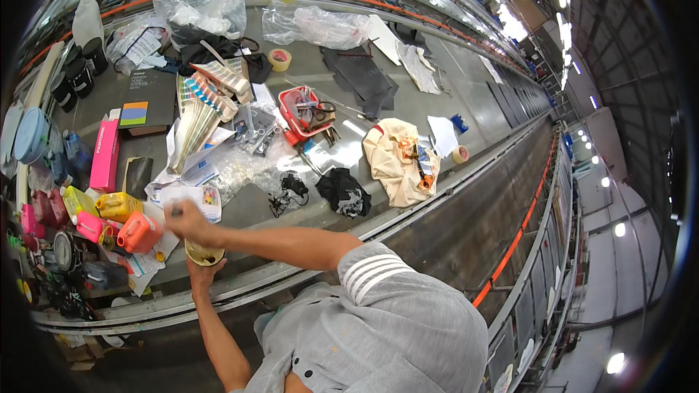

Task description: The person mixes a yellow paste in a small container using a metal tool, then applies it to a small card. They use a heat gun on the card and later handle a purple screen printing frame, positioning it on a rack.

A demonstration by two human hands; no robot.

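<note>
My left hand (202, 271) is wrapped round a small cup (204, 253) near the table's front edge. Its rim looks smeared with a yellowish substance, and there is something dark inside. Right above the cup, my right hand (188, 223) is closed in a fist, slightly blurred. A dark tip shows at the fist, but what it grips cannot be made out. Just to the left stand an orange-red jug (140, 233), a yellow jug (119, 207) and a pink jug (89, 226). Behind my right hand lies a printed sheet (207, 202).
A round scale (64, 251) stands at the far left. Colour swatch fans (211, 94), a pink box (105, 153), a red basket (297, 113) of tools, black cloth (343, 193), cream fabric (397, 156) and tape (279, 60) are spread over the table. Dark cups (79, 76) stand at back left.
</note>
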